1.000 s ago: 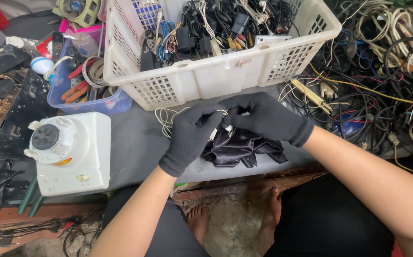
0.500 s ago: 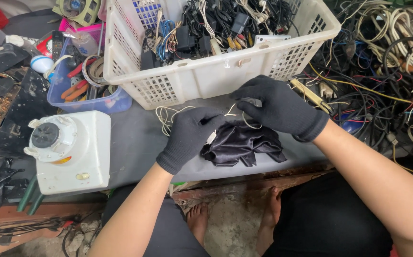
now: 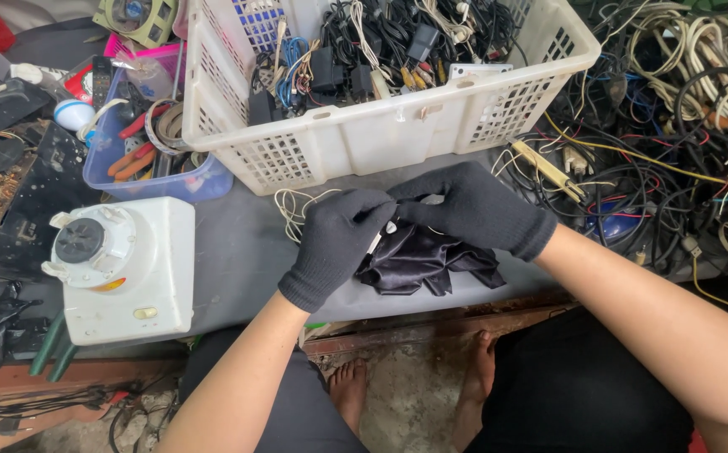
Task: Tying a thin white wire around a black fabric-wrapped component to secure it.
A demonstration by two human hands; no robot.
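Both hands closer together now: left hand [image 3: 343, 239] and right hand [image 3: 465, 205] pinch a thin white cable [image 3: 297, 205] over black cloth [image 3: 427, 260], before the white basket [image 3: 381, 134]; untangling continues.

Black knit gloves cover left hand [image 3: 339, 243] and right hand [image 3: 473, 205]; cloth [image 3: 423, 264] glossy black; basket [image 3: 364, 143] white lattice; appliance [image 3: 129, 264] white.

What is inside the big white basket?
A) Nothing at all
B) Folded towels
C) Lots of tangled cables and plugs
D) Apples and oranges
C: the white basket behind the two gloved hands is piled with tangled cables and chargers, mostly black and white.
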